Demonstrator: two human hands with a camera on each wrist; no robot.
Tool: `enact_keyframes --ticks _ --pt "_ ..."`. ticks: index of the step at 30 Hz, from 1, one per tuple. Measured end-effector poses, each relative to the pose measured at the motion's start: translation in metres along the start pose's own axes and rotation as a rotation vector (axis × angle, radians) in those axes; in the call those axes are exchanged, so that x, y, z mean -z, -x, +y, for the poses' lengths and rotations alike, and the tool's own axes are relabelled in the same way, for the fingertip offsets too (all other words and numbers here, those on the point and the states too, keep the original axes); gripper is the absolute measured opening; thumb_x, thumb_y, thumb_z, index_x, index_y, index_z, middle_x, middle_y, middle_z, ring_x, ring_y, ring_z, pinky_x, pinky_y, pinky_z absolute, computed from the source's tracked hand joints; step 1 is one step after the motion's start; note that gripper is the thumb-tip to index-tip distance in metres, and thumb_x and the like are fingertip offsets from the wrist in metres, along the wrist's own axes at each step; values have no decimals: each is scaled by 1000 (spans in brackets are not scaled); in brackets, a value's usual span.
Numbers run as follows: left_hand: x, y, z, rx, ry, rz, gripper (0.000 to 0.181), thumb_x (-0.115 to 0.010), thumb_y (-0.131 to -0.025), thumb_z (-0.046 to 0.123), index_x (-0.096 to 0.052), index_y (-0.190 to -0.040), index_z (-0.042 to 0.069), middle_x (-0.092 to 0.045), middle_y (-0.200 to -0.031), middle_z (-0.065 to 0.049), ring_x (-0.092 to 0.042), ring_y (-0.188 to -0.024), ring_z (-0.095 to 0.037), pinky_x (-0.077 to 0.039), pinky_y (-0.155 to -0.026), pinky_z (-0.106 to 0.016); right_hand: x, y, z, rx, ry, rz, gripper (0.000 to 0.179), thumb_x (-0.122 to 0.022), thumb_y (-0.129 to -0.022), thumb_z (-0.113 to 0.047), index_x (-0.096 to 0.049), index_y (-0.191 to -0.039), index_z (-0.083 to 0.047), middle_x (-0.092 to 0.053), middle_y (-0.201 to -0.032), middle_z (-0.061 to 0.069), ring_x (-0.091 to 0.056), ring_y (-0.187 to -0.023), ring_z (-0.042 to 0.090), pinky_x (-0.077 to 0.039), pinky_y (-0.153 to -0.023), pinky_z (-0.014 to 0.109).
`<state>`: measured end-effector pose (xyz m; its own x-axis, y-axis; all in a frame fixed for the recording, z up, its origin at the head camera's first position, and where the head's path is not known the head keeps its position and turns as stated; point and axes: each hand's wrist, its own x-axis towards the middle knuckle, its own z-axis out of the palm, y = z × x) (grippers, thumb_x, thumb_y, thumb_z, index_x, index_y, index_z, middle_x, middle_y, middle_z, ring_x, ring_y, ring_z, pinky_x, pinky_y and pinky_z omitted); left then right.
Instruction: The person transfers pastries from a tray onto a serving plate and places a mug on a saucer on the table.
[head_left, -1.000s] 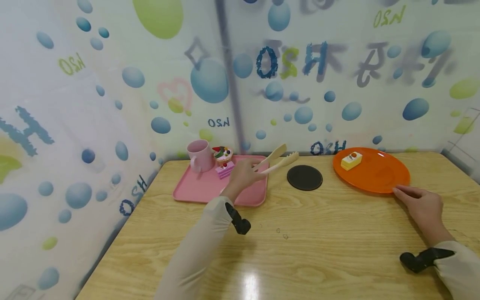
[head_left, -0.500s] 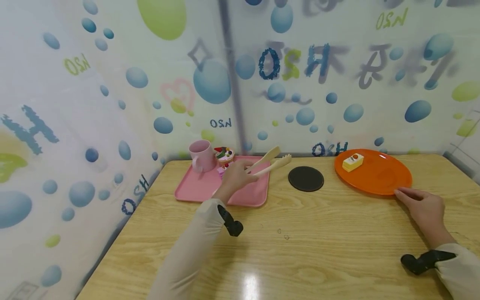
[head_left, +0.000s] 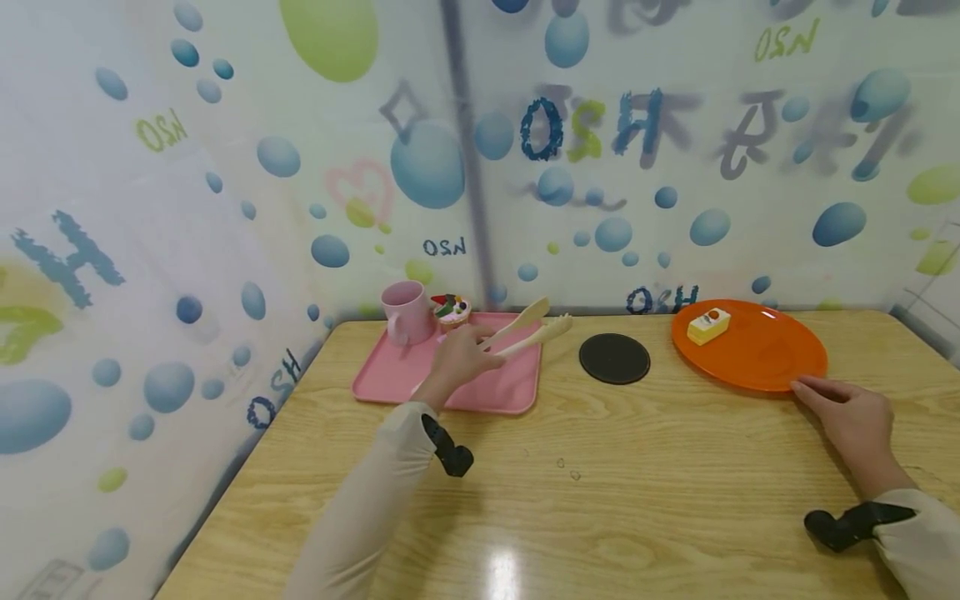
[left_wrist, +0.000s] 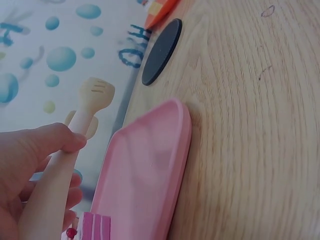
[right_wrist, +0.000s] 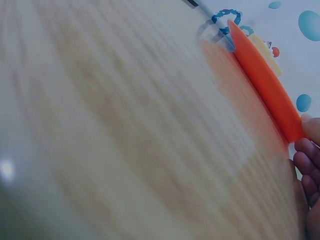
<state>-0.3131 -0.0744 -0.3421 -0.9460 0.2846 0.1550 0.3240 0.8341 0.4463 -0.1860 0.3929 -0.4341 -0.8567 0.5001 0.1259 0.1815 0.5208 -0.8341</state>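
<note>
My left hand [head_left: 459,360] holds pale wooden-looking tongs [left_wrist: 56,192] over the pink tray [head_left: 386,382]; their two arms stand apart and point to the right. A pink toy cake slice [left_wrist: 96,227] with a red berry lies on the tray, mostly hidden behind this hand in the head view. Behind it sit a toy fruit tart [head_left: 452,312] and a pink mug [head_left: 406,315]. At the right, my right hand [head_left: 851,421] pinches the near rim of an orange plate [head_left: 761,350] between thumb and fingers. A yellow-and-white toy cake slice [head_left: 708,328] lies on the plate's left side.
A flat black disc [head_left: 615,359] lies on the wooden table [head_left: 637,483] between tray and plate. Bubble-patterned sheets [head_left: 495,200] rise along the table's back edge and left side.
My left hand has moved left with the tongs, further over the tray, covering the pink cake slice in the head view. The right hand stays at the plate's rim.
</note>
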Motion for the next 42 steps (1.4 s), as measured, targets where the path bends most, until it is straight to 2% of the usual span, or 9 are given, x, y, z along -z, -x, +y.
enact_keyframes --ticks 7,12,19,24,30,37,40,41,42 --pt "5 2 -7 -10 -25 -9 39 -75 -71 29 -68 -105 13 -58 -74 3 -50 -68 -16 -38 -57 -29 0 0 0 -4 7 2 68 -58 -85 -46 -53 -119 12 -32 -63 -44 -36 -116 48 -24 -98 55" --pt "9 5 -12 -21 0 -11 37 -75 -71 28 -68 -103 11 -56 -71 0 -48 -64 -16 -36 -56 -28 0 -1 0 -25 -7 -2 69 -58 -84 -47 -51 -120 12 -34 -63 -44 -35 -119 47 -22 -99 55" --pt "13 8 -18 -13 1 -8 45 -75 -71 28 -66 -112 12 -64 -84 -1 -51 -70 -16 -40 -61 -29 1 -2 0 -8 4 -3 69 -59 -84 -46 -51 -118 13 -33 -62 -45 -35 -118 47 -22 -99 55" --pt "16 12 -22 -1 17 -3 47 -76 -69 27 -66 -113 13 -64 -82 0 -51 -67 -16 -41 -61 -28 0 -2 0 -14 10 2 70 -59 -84 -47 -51 -119 13 -33 -62 -46 -36 -119 45 -24 -99 54" --pt "21 16 -27 22 18 -2 52 -77 -70 27 -64 -118 11 -65 -88 -3 -49 -67 -17 -38 -61 -28 -1 -2 1 -13 5 0 69 -59 -84 -46 -52 -119 13 -35 -62 -46 -36 -121 42 -24 -99 53" --pt "25 21 -33 48 -16 -9 55 -77 -71 30 -62 -121 11 -65 -95 -5 -48 -69 -18 -35 -58 -30 -3 -3 2 -13 16 12 67 -57 -85 -46 -52 -121 10 -32 -63 -44 -35 -119 46 -22 -100 54" --pt "27 23 -37 51 -24 -11 56 -77 -71 31 -62 -121 11 -63 -108 -6 -50 -74 -19 -36 -61 -31 -4 -4 1 -34 31 20 65 -56 -86 -46 -52 -122 8 -58 -72 -24 -35 -120 46 -22 -100 54" --pt "27 24 -38 53 -20 -13 56 -76 -71 31 -61 -121 11 -62 -111 -6 -50 -76 -19 -36 -62 -32 -4 -4 1 -43 34 22 65 -55 -87 -46 -52 -123 8 -58 -73 -23 -35 -120 45 -23 -100 53" --pt "27 25 -39 59 -18 -16 56 -76 -72 31 -61 -121 11 -62 -111 -5 -50 -77 -19 -36 -63 -33 -4 -4 1 -48 36 23 64 -55 -87 -45 -52 -123 8 -63 -79 -13 -34 -121 45 -22 -101 53"
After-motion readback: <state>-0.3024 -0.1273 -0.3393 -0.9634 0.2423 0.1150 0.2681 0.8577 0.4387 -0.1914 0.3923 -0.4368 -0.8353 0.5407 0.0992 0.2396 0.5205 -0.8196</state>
